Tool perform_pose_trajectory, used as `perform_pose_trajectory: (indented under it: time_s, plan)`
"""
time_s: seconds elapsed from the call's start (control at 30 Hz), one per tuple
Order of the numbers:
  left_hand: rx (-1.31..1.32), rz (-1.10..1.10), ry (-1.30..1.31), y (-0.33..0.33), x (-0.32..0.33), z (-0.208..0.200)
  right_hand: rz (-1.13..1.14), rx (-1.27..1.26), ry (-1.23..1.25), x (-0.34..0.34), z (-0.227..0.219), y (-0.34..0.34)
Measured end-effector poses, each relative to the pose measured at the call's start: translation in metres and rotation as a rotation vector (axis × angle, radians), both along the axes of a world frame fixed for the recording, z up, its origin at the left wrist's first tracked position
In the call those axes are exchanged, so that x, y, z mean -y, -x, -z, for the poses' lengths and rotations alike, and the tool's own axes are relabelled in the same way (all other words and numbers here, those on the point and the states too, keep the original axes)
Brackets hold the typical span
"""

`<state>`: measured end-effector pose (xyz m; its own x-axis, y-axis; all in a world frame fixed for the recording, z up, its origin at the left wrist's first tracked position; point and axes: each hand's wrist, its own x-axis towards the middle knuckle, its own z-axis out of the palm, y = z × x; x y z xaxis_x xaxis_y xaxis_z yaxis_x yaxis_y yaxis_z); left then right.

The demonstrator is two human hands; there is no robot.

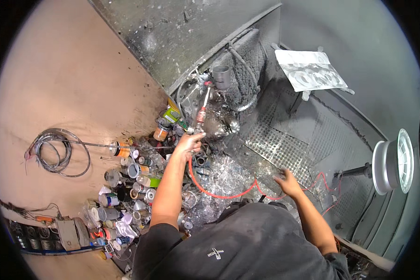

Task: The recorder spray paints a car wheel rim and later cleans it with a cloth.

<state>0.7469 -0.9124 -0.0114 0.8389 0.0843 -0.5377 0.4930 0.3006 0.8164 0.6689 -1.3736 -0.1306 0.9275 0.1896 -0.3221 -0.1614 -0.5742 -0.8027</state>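
My left hand [190, 143] is closed around the lower end of a slim red and silver air tool [201, 115], held upright in front of me. From beneath that hand a thin red hose [219, 196] curves down and to the right, passing just below my right hand [289, 183]. The right hand is held out low at my side, fingers apart, with nothing visible in it. Beyond the tool's tip, a grey cup [221, 77] stands among paint-crusted items. I cannot make out whether the tip touches anything.
Several paint cans and jars [135, 170] crowd the floor at left, near a coiled black cable [56, 151]. A silver wheel rim [392, 163] is mounted on a stand at right. A paint-smeared white sheet [308, 70] lies on a support at back right, beyond perforated floor plates [282, 147].
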Motion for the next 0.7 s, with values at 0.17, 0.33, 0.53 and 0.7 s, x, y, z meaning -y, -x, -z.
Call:
perform_pose_trajectory:
  time_s: [0.17, 0.33, 0.53, 0.7]
  plan:
    - [-0.050, 0.036, 0.080, -0.014, -0.048, 0.009, 0.658, -0.355, 0.043, 0.184, 0.167, 0.185]
    - [-0.051, 0.030, 0.062, -0.008, -0.070, 0.022, 1.061, -0.728, -0.021, 0.247, 0.166, 0.322]
    - [0.049, -0.016, -0.024, -0.011, -0.062, 0.059, 1.020, -0.701, -0.105, 0.200, 0.164, 0.316]
    - [0.162, 0.006, -0.339, -0.006, -0.072, 0.099, 0.687, -0.524, 0.075, 0.145, 0.116, 0.244]
